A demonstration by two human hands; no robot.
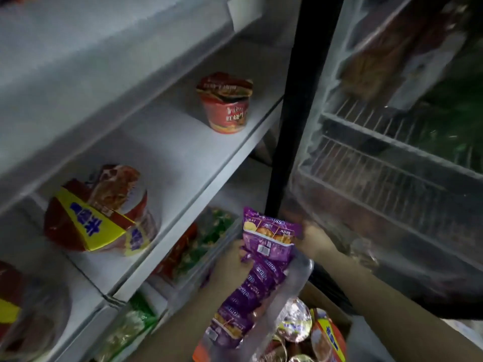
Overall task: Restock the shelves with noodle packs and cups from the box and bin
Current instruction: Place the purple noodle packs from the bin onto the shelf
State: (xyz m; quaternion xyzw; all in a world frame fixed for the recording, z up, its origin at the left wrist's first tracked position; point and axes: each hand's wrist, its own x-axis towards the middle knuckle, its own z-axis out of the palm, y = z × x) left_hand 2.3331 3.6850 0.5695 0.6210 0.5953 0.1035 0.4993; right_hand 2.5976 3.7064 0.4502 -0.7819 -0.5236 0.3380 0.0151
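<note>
Nearest me, cups (295, 323) fill the box (326, 304); my left hand (230, 265) and right hand (313, 239) grip a purple noodle pack (266, 244).

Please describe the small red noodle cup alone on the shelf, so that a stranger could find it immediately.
Look at the white shelf left of the black fridge frame. The small red cup stands near its right end. Unlike the large bowl with a yellow band further left, it is smaller, with a crumpled lid.

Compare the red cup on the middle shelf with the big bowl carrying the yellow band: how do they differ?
The red cup is narrower and stands upright; the banded bowl is wider and lies tipped over. The cup's lid looks crumpled or peeled; the bowl's lid looks flat. The cup sits further right. Both are red and rest on the same white shelf.
</note>
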